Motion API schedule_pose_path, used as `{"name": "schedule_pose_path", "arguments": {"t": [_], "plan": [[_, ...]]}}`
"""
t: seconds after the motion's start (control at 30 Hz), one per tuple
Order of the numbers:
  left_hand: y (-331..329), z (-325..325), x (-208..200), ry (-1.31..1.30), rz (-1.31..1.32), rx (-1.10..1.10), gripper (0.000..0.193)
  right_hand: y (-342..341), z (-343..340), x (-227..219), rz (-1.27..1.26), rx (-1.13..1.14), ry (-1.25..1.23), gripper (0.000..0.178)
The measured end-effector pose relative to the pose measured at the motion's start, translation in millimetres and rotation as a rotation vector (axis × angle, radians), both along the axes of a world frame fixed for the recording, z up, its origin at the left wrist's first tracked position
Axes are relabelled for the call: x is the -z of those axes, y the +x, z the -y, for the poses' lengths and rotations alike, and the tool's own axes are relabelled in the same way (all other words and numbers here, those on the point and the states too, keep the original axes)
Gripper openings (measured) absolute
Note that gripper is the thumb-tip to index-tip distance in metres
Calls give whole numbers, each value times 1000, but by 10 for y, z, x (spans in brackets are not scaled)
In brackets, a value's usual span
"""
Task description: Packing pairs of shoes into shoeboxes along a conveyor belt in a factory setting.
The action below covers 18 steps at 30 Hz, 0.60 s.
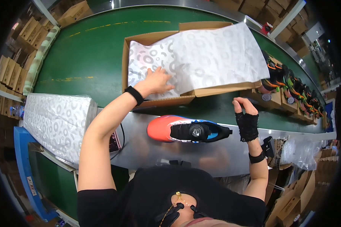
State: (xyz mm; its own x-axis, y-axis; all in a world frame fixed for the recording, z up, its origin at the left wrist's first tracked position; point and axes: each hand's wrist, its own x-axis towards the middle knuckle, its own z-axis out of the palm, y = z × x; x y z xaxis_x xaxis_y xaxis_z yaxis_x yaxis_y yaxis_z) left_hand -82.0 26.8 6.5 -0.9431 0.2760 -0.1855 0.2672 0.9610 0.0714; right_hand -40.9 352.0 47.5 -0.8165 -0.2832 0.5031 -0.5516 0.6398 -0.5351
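An open cardboard shoebox (159, 102) lies on the green belt in front of me, lined with white tissue paper (216, 55) printed with grey rings and arcs. One end of the paper spreads over the box's right side. My left hand (158, 80) rests on the paper in the left part of the box, fingers spread. Nearer to me, a red, black and blue sports shoe (189, 129) with a round dial sits on the metal ledge, toe to the left. My right hand (247, 117), in a black fingerless glove, hovers right of the shoe with fingers bent, apparently holding nothing.
A stack of printed tissue paper (58, 125) lies at the left beside a blue frame (24, 170). Dark shoes with orange and green trim (291, 89) line the belt's right side. Shoeboxes (11, 73) are piled at far left. Clear plastic bags (301, 151) hang at right.
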Motion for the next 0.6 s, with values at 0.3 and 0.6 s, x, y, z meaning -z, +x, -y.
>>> {"name": "schedule_pose_path", "arguments": {"t": [0.3, 0.6], "plan": [[1332, -682, -156, 639, -233, 296, 80, 440, -212, 923, 830, 54, -196, 40], [1457, -273, -398, 1443, 171, -184, 72, 325, 194, -127, 947, -409, -611, 33]]}}
